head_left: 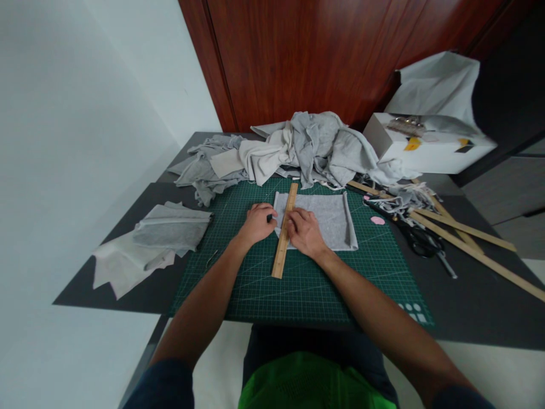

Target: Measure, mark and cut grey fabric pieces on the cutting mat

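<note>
Fingers of the right hand (pixel 304 232) are spread flat, pressing down on the wooden ruler (pixel 285 229) and the grey fabric piece (pixel 323 218) beneath it, gripping nothing. Over on the other side, the left hand (pixel 257 223) is curled around a small dark marker (pixel 269 217), its tip right at the ruler's left edge. That ruler runs from the far edge of the green cutting mat (pixel 298 284) toward the near one, lying across the left margin of the fabric, which sits at the mat's far middle with its right edge rolled up. Plenty of bare mat shows along the near edge and toward both near corners. A pink chalk disc (pixel 377 220) rests by the mat's right edge. Just beyond it on the dark worktop (pixel 477 295) lie black scissors (pixel 419 238) and long wooden slats (pixel 468 238) angled toward the right edge. Folded grey pieces (pixel 170 227) sit on pale sheets by the left edge. A heap of grey cloth (pixel 298 147) crowds the far edge. At the far right corner stands a white box (pixel 426 145), open, with small items inside too blurred to tell.
</note>
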